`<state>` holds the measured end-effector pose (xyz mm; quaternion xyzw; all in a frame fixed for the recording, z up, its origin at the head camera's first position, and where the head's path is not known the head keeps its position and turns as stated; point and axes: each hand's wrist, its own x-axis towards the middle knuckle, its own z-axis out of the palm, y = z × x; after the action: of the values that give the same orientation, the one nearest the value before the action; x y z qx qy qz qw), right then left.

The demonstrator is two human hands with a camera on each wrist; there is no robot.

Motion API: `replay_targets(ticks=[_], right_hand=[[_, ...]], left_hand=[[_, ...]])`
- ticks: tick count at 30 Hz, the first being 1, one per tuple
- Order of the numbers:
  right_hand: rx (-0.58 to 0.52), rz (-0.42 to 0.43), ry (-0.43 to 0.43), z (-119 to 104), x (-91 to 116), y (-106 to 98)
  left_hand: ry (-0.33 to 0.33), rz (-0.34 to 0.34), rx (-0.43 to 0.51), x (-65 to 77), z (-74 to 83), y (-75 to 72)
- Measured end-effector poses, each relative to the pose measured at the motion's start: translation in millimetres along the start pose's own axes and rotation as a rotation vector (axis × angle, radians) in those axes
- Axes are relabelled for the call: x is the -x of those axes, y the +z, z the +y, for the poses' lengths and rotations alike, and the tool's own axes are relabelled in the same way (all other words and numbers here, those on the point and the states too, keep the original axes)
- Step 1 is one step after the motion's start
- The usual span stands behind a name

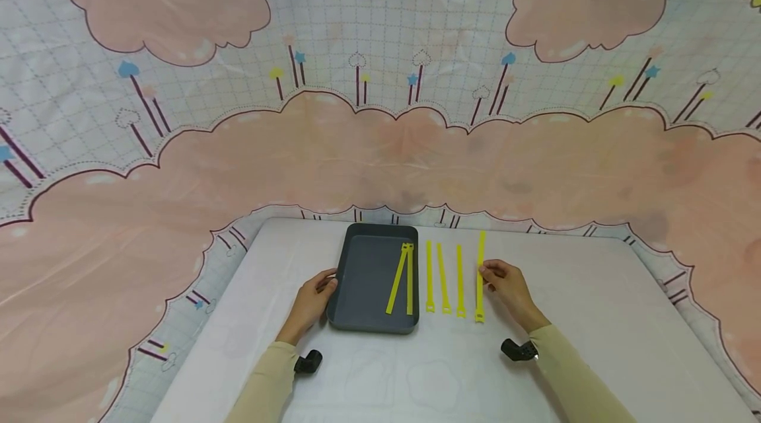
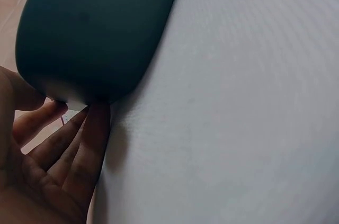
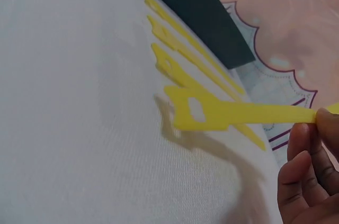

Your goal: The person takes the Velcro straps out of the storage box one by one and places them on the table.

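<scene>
- Right hand [image 1: 505, 284] pinches one yellow strap [image 1: 480, 297] near its middle, between thumb and fingers, lifted over the table [image 1: 380, 377] toward its far edge.
- The strap looks light, thin and bendy; its middle seems a good place to pinch.
- Left hand [image 1: 312, 297] holds the gray tray [image 1: 362, 284] by its left edge.
- Three loose straps [image 1: 430, 277] lie beside the tray's right edge; two more straps [image 1: 409, 284] lie inside, near that edge.

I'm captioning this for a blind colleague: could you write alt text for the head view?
A person's right hand pinches a yellow strip, with three more strips lying between it and a gray tray. The left hand touches the tray's left side, and two strips lie inside. The tray sits on a white table before a cloud-print backdrop.
</scene>
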<state>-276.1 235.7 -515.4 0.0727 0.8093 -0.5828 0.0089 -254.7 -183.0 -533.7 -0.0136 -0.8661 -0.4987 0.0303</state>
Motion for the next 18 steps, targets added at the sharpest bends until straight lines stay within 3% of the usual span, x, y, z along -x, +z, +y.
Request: replay_targets(ticks=[11, 18], right_hand=[[0.089, -0.037, -0.009, 5, -5, -3], [0.146, -0.025, 0.034, 9, -12, -2]], left_hand=[[-0.003, 0.002, 0.004, 0.2, -0.7, 0.8], [-0.006, -0.003, 0.011, 0.6, 0.2, 0.0]])
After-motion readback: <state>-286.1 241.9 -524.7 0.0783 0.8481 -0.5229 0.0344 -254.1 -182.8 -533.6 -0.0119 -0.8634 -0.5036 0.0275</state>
